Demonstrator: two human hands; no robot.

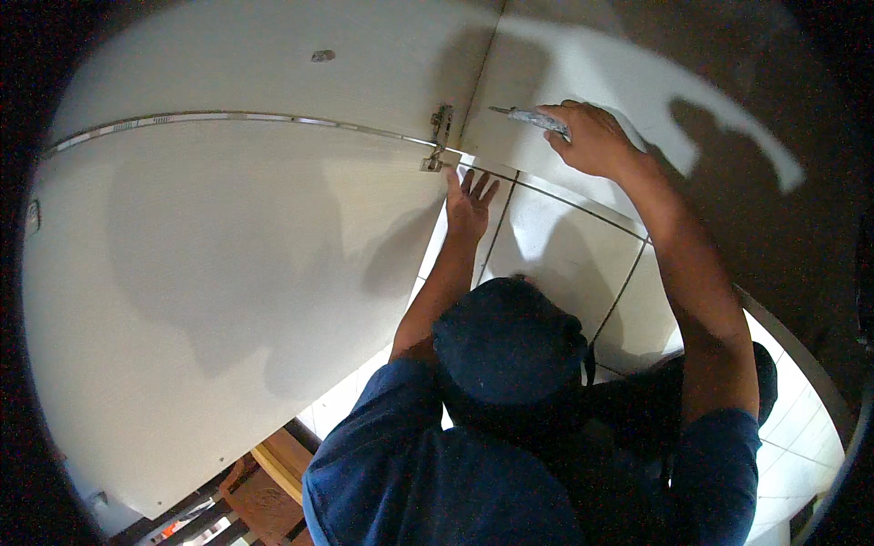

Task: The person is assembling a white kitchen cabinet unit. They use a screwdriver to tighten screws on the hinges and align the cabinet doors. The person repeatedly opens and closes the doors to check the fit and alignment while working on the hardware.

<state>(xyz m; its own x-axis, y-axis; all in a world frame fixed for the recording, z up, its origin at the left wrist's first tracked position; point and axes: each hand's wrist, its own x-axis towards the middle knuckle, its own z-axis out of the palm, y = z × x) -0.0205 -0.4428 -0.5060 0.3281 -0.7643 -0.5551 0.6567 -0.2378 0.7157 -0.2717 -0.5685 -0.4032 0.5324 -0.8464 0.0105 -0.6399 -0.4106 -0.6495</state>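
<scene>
My left hand [468,212] reaches up to the edge of a large white door panel [228,246]. Its fingers are spread, and the nearest fingertip is right beside a metal hinge [437,141], though contact is hard to judge. The hinge bridges the panel and the white board behind it. Up and to the right, my right hand [596,136] is closed around a screwdriver [537,119] with a pale grey handle. Its thin dark tip points left toward the hinge, well apart from it.
A thin metallic-looking edge [246,116] runs left from the hinge. Another small metal fitting [323,55] sits on the upper board. Light floor tiles [555,232] lie below my hands. Brown wooden furniture [264,496] shows at lower left, a dark curved edge [801,364] at right.
</scene>
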